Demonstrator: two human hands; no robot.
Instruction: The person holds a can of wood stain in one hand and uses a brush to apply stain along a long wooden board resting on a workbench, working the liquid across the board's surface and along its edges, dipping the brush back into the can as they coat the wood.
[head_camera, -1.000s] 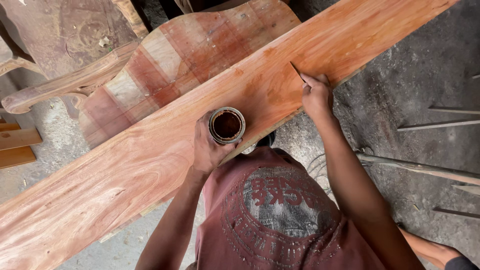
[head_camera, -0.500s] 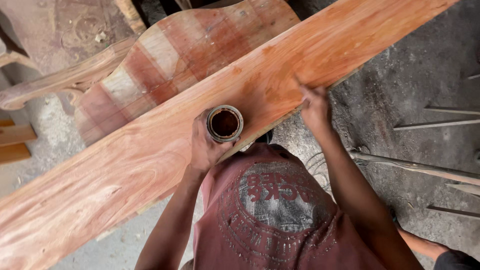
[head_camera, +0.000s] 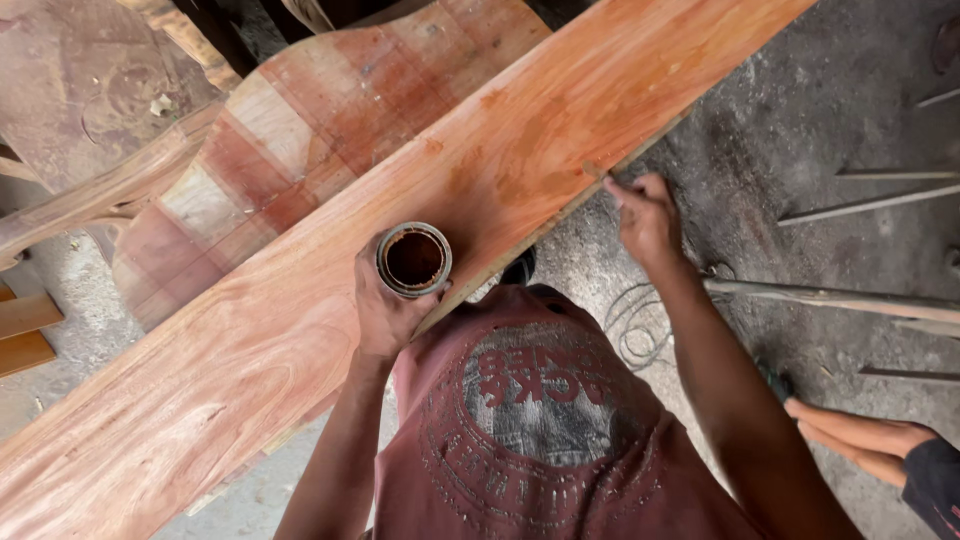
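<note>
Two hands share the work on a long reddish plank (head_camera: 330, 330) that slants across the view. The left hand (head_camera: 385, 310) has its fingers wrapped around a small round tin (head_camera: 414, 260) of dark liquid, held upright just over the plank's near edge. The right hand (head_camera: 648, 215) pinches a thin brush or stick (head_camera: 598, 174), its tip touching the plank's near edge just beyond the fingers. Judging by the darker wet patch above that tip, good practice would be to stroke along the grain, keep the tin level and close to the working hand, and blend the wet margin evenly. Another person's forearm (head_camera: 850, 435) lies low at the right, well apart.
</note>
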